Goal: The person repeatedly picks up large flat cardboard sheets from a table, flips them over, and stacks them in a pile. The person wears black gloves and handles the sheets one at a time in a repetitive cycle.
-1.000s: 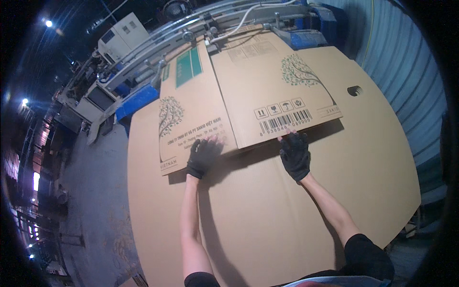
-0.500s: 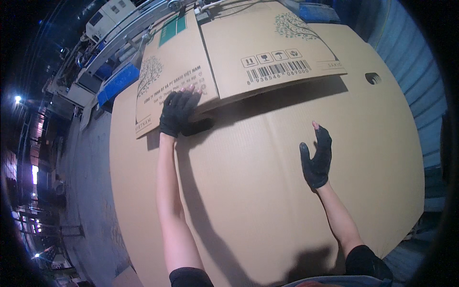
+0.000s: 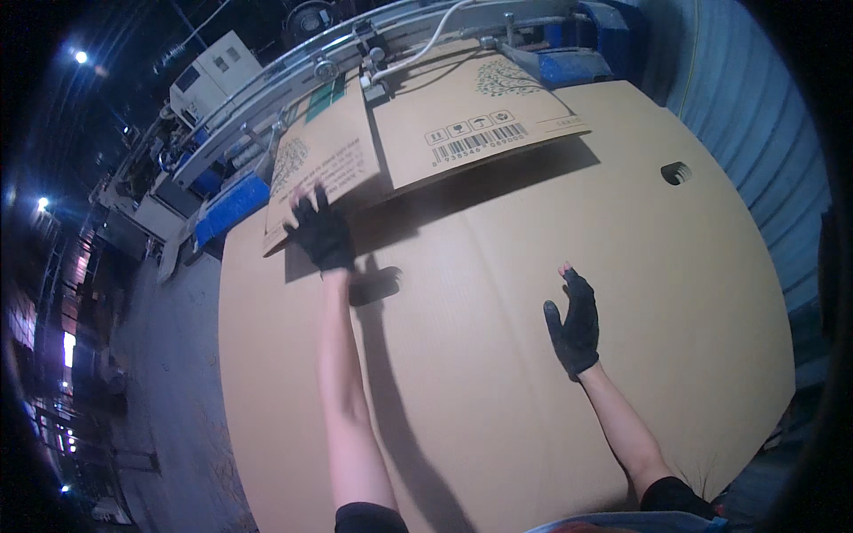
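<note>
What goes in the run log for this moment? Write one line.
left hand: open, at near edge of carton, contact unclear | right hand: open, empty, over sheet | carton: printed, near edge raised above sheet

Cardboard sheet [image 3: 462, 355]: spreads before the person.
Carton blank [image 3: 435, 111]: lies over the sheet's far part, near edge raised off it.
Rail [image 3: 415, 28]: crosses over blank's far end.
Left grip [image 3: 322, 235]: at blank's near left edge; contact unclear.
Right grip [image 3: 577, 329]: over sheet, right of middle, apart from blank.
Hole [image 3: 676, 174]: in sheet, far right.
Floor [image 3: 169, 355]: left of sheet.
Wall [image 3: 755, 178]: right of sheet.
</note>
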A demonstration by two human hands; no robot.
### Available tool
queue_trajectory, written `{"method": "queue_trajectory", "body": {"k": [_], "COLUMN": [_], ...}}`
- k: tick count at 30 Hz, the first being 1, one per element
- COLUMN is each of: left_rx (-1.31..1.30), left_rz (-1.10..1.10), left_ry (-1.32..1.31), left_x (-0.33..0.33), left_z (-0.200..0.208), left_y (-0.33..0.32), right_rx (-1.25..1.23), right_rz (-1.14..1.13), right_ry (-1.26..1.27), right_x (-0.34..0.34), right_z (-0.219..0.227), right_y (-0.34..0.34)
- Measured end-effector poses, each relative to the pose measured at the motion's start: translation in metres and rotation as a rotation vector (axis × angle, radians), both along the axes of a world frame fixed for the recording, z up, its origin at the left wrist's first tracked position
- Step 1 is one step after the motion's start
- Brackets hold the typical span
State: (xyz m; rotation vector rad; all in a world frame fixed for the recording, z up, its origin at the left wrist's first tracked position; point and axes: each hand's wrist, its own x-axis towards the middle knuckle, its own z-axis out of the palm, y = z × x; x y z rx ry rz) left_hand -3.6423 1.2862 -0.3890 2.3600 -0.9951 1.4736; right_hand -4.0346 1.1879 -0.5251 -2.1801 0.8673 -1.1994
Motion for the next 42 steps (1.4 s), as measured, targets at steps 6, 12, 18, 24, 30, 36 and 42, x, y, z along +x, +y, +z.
{"method": "queue_trajectory", "body": {"k": [6, 12, 18, 24, 30, 36, 42], "left_rx": [0.372, 0.446, 0.617, 0.99, 0.962, 0.919, 0.874], "left_rz": [0.164, 0.081, -0.186, -0.76, -0.851, -0.878, -0.951], "left_ry": [0.647, 0.702, 0.532, 0.574, 0.291, 0.186, 0.119], "left_x": [-0.209, -0.381, -0.565, -0.735, -0.779, -0.814, -0.839], "left_z": [-0.122, -0.154, -0.167, -0.199, -0.206, -0.173, -0.141], "left_y": [0.2, 0.376, 0.476, 0.59, 0.633, 0.658, 0.672], "right_rx": [0.001, 0.053, -0.043, 0.021, -0.069, 0.026, 0.632], "right_rz": [-0.035, -0.114, -0.025, 0.102, 0.183, 0.072, -0.413], "right_ry": [0.012, 0.049, 0.077, 0.076, 0.121, 0.088, -0.117], "right_x": [-0.032, -0.076, -0.198, -0.353, -0.485, -0.635, -0.736], "right_z": [-0.01, -0.024, -0.054, -0.058, -0.074, -0.1, -0.12], "right_y": [0.031, 0.082, 0.196, 0.322, 0.422, 0.507, 0.543]}}
